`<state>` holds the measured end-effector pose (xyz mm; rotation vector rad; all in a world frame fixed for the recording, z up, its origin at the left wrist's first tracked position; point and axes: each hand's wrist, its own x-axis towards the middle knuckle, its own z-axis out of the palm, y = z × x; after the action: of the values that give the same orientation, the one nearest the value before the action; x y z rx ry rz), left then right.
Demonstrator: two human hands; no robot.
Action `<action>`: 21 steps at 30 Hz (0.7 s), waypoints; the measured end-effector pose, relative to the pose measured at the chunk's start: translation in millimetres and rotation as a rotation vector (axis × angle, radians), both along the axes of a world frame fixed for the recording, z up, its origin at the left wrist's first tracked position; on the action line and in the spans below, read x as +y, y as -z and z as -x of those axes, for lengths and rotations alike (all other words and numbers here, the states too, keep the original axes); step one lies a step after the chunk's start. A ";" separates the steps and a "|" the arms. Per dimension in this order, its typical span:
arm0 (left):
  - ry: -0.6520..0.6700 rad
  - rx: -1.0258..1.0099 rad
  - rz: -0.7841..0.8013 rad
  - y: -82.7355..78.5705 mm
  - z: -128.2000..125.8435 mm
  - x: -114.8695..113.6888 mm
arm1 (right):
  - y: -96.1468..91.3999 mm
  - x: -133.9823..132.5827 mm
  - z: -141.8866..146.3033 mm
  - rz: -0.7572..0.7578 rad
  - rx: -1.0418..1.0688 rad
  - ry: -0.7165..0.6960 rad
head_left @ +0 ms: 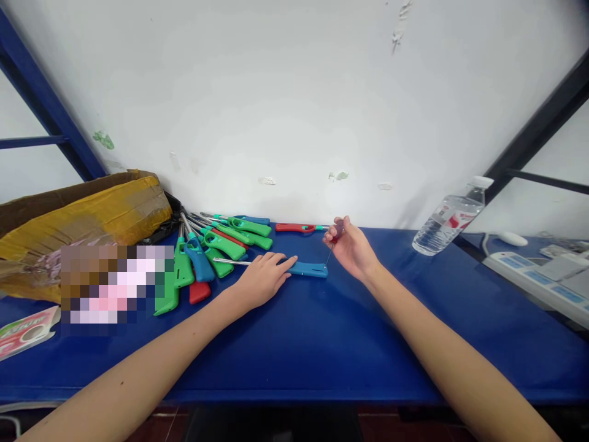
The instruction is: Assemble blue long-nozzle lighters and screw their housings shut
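Note:
My left hand (262,279) lies on a blue long-nosed lighter (309,269) flat on the blue table (294,350), its fingers pressed over the lighter's middle and its metal nozzle pointing left. My right hand (350,247) hovers just right of the lighter's handle end, fingers pinched on a small screwdriver (337,232) with a reddish handle; its thin shaft points down toward the lighter's end. A red lighter (297,228) lies behind them by the wall.
A pile of several green, blue and red lighters (216,245) lies to the left. A taped cardboard box (83,215) sits far left. A tilted water bottle (448,220) and a white power strip (534,279) stand on the right.

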<state>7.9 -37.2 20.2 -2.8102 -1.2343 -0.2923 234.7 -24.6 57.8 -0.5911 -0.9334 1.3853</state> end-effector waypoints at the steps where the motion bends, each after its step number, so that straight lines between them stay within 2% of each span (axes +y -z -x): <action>1: -0.001 0.001 0.000 -0.1 -0.1 -0.1 | -0.5 0.1 -0.1 0.004 0.002 -0.025; 6: -0.003 -0.005 0.006 -0.7 -0.7 -0.5 | -4.0 -1.2 0.1 -0.040 -0.045 -0.110; 13: 0.012 -0.011 -0.003 -0.8 0.2 0.0 | -6.5 2.2 -3.3 -0.012 -0.065 -0.070; 16: 0.014 -0.013 -0.008 0.1 0.5 0.4 | -6.3 4.2 -2.6 -0.007 -0.152 -0.052; 21: 0.010 -0.012 -0.010 0.4 0.1 0.5 | -8.1 1.2 -1.2 -0.073 -0.191 0.023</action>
<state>7.9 -36.7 19.8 -2.8111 -1.2174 -0.3159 235.9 -23.4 65.9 -0.6852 -1.1221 1.2837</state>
